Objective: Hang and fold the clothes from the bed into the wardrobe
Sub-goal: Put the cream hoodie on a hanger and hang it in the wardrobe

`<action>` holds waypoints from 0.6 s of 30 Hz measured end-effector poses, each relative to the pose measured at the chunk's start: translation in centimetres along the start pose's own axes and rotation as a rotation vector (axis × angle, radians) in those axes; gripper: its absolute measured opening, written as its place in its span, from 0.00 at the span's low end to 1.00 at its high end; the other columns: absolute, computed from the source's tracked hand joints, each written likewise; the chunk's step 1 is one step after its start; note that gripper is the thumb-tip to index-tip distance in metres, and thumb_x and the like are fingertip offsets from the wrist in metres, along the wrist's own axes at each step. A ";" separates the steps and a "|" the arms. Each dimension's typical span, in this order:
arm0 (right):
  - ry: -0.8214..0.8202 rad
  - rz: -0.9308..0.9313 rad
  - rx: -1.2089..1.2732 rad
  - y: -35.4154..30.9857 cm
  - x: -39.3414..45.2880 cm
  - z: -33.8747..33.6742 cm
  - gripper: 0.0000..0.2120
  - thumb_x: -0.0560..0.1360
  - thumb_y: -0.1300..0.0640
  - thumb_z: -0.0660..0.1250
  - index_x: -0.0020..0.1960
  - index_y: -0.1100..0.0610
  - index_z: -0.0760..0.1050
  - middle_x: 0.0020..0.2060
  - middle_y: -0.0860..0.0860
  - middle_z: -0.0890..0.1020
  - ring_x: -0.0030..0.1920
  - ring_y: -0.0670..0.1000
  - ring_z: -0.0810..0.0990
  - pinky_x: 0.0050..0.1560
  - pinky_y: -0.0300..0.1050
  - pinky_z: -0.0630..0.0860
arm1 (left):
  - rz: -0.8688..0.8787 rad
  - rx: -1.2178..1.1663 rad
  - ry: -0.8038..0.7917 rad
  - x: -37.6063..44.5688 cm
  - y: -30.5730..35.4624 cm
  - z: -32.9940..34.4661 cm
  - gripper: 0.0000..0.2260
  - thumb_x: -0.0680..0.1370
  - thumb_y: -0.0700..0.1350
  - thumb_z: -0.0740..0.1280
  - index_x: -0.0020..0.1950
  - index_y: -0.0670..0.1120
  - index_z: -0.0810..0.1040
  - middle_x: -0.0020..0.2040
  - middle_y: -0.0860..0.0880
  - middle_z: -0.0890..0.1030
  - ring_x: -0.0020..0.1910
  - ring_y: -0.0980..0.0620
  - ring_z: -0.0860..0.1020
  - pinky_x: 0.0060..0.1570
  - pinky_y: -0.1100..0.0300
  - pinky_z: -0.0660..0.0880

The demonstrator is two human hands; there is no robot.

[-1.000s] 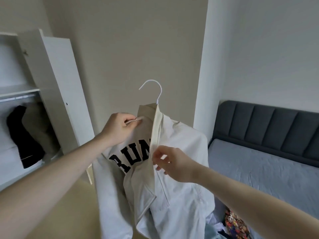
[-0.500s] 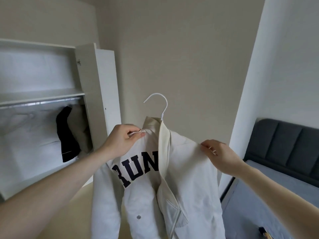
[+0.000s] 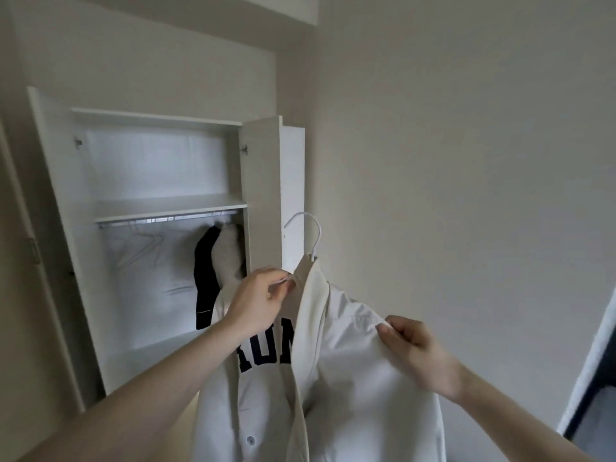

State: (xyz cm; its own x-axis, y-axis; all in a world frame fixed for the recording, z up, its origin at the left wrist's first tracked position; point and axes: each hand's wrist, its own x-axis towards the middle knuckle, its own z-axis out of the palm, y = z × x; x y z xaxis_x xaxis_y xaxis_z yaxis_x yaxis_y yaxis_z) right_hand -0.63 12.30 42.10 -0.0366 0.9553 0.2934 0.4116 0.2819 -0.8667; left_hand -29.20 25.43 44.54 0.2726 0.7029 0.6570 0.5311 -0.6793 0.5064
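A cream jacket (image 3: 353,371) with dark letters on its front hangs on a white hanger (image 3: 308,230), held up in front of me. My left hand (image 3: 258,303) grips the hanger's left arm at the collar. My right hand (image 3: 416,350) pinches the fabric at the jacket's right shoulder. The white wardrobe (image 3: 166,208) stands open to the left, with a metal rail (image 3: 166,219) under its shelf. The hanger's hook is to the right of the wardrobe, apart from the rail.
On the rail hang a black garment (image 3: 205,278), a grey garment (image 3: 230,258) and some bare white hangers (image 3: 146,248). The wardrobe's right door (image 3: 291,191) stands open just behind the hook. A dark bed edge (image 3: 596,405) shows at the far right.
My view has swung left and up, so the wardrobe fills the left side and the bed has nearly left view. The jacket is carried toward the wardrobe; my right hand stays on its shoulder.
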 end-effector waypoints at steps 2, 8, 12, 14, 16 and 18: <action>-0.024 0.002 0.046 0.2 2.0 2.8 0.18 0.84 0.51 0.64 0.36 0.53 0.69 0.30 0.48 0.67 0.32 0.48 0.64 0.28 0.41 0.58 | 0.013 0.053 0.020 0.0 -2.3 -1.1 0.08 0.81 0.40 0.67 0.44 0.47 0.82 0.41 0.54 0.81 0.43 0.54 0.78 0.40 0.64 0.72; -0.001 0.036 0.168 1.2 7.5 9.2 0.24 0.78 0.45 0.66 0.37 0.64 0.65 0.31 0.53 0.66 0.34 0.51 0.62 0.31 0.45 0.57 | 0.039 0.270 -0.044 1.5 -9.3 -3.2 0.09 0.81 0.44 0.65 0.57 0.49 0.83 0.58 0.54 0.80 0.57 0.51 0.76 0.57 0.55 0.73; 0.000 0.051 0.184 2.4 11.8 12.8 0.20 0.84 0.56 0.64 0.33 0.54 0.68 0.29 0.50 0.66 0.30 0.48 0.62 0.27 0.40 0.59 | -0.091 0.300 -0.098 2.4 -14.5 -4.1 0.17 0.83 0.50 0.63 0.71 0.50 0.77 0.70 0.53 0.73 0.68 0.49 0.72 0.69 0.53 0.69; -0.011 0.074 0.181 3.2 14.1 14.5 0.21 0.84 0.56 0.64 0.32 0.52 0.70 0.27 0.49 0.67 0.29 0.47 0.63 0.26 0.39 0.59 | -0.164 0.270 -0.109 2.5 -16.7 -4.5 0.20 0.82 0.52 0.61 0.73 0.49 0.75 0.71 0.52 0.73 0.69 0.49 0.71 0.71 0.51 0.67; -0.035 0.076 0.171 4.3 16.7 16.2 0.19 0.83 0.56 0.65 0.33 0.54 0.71 0.28 0.48 0.68 0.29 0.47 0.65 0.28 0.39 0.61 | -0.224 0.255 -0.119 2.8 -19.5 -5.2 0.21 0.81 0.52 0.60 0.74 0.49 0.74 0.71 0.51 0.73 0.69 0.49 0.70 0.72 0.51 0.67; -0.046 0.088 0.155 5.2 19.4 17.6 0.18 0.83 0.56 0.65 0.34 0.56 0.72 0.28 0.48 0.69 0.31 0.46 0.66 0.30 0.39 0.62 | -0.270 0.258 -0.139 3.2 -22.4 -6.3 0.21 0.80 0.51 0.61 0.73 0.50 0.74 0.70 0.52 0.72 0.69 0.51 0.69 0.72 0.52 0.66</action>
State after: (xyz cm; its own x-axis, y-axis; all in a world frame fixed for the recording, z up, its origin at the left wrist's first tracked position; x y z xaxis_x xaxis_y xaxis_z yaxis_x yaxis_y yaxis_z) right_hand -15.20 33.84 36.23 -0.0501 0.9789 0.1980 0.2696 0.2041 -0.9411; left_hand -45.28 41.56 38.85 0.1920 0.8831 0.4282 0.7781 -0.4029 0.4819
